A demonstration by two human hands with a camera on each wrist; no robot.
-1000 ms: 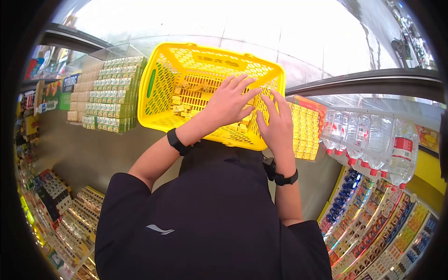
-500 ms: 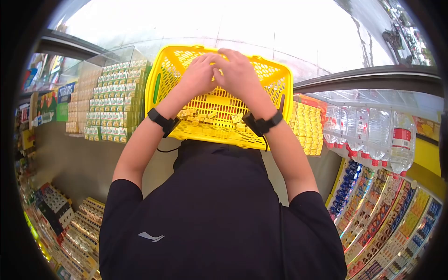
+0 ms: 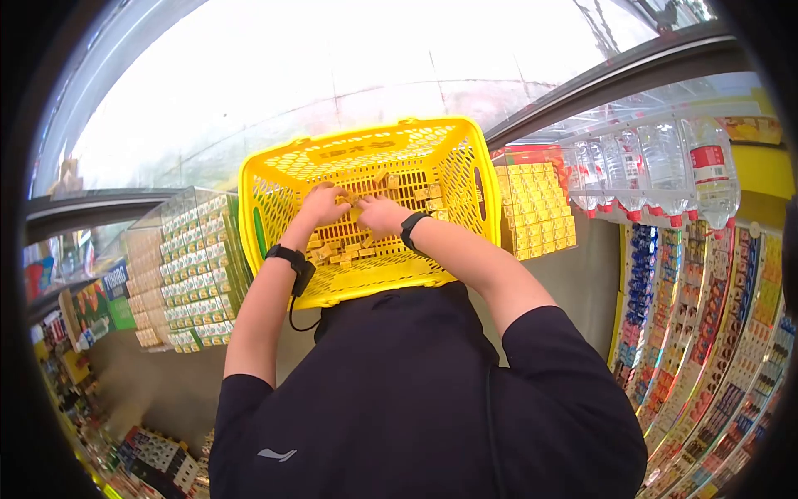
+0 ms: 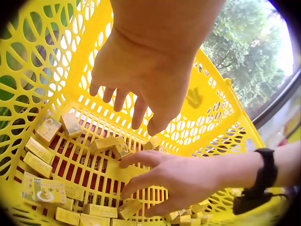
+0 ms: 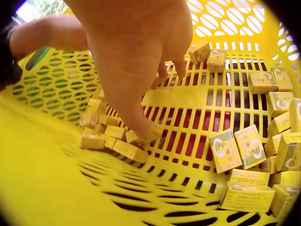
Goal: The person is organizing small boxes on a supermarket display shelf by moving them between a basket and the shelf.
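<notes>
Both hands reach into a yellow perforated basket (image 3: pixel 367 296) that holds small yellow boxes (image 4: pixel 71 125). My left hand (image 3: pixel 324 205) hangs over the basket floor, its fingers pointing down and apart, with nothing visible in it in the left wrist view. Close beside it is my right hand (image 3: pixel 381 218), palm down with fingers spread. In the right wrist view, the thumb of the right hand (image 5: pixel 129 66) is at a small box among a loose cluster; its other fingertips are partly hidden. More boxes (image 5: pixel 225 150) lie scattered at the basket's other end.
Left of the basket stands a stack of green-and-white boxes (image 3: pixel 195 266) behind clear panels. Stacked yellow boxes (image 3: pixel 536 208) are at its right, with large water bottles (image 3: pixel 711 170) beyond. Product shelves (image 3: pixel 706 333) line the right side, and a bright window is in front.
The hands, raised and close together over the basket half a second ago, have moved down into it and slightly apart. The head view has turned, tilting the basket and shelves in the picture.
</notes>
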